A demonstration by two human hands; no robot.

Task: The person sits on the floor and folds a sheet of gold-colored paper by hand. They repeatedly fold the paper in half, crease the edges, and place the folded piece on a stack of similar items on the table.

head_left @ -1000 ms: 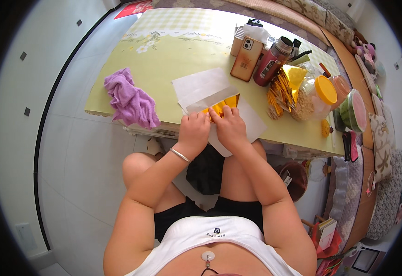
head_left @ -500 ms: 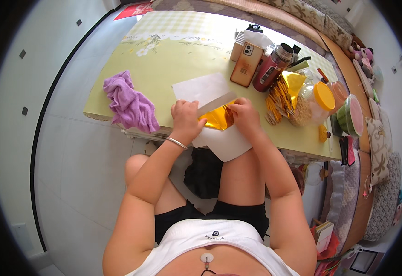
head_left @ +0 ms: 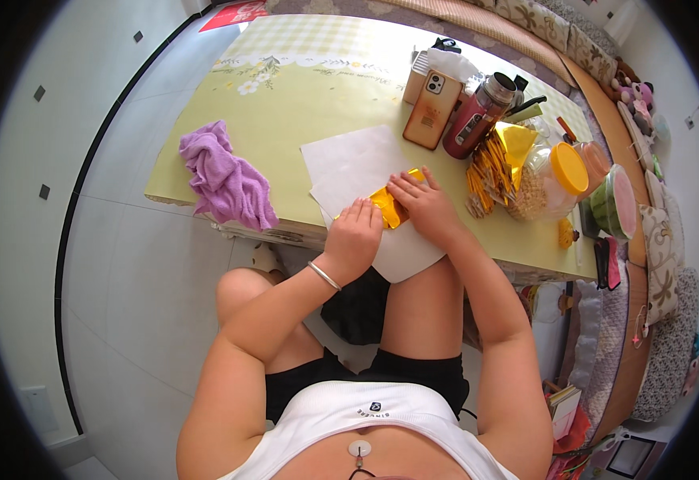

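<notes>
Two bare hands meet over a crinkled sheet of shiny gold foil (head_left: 387,206) at the near edge of a pale green, floral-printed surface (head_left: 285,120). The left hand (head_left: 353,240) lays its fingers, close together, over the foil's left end; whether they pinch it cannot be told. The right hand (head_left: 425,212) is open, its fingers stretched across the other end. White paper sheets (head_left: 353,156) lie beneath, one overhanging the edge. The work seems partway: the foil looks partly folded, but it is creased and uneven, so flattening appears left to do. To the right, a bundle of narrow gold foil pieces (head_left: 489,172) suggests similar ones are finished.

Farther out, a dark red metal bottle (head_left: 468,132) bears a dark label with pale marks, and an orange phone case (head_left: 433,112) carries tiny print, both too small to read. The person's white ribbed top (head_left: 325,408) shows a small black emblem above curved lettering; a red mat (head_left: 233,14) beyond has pale characters, partly cut off.
</notes>
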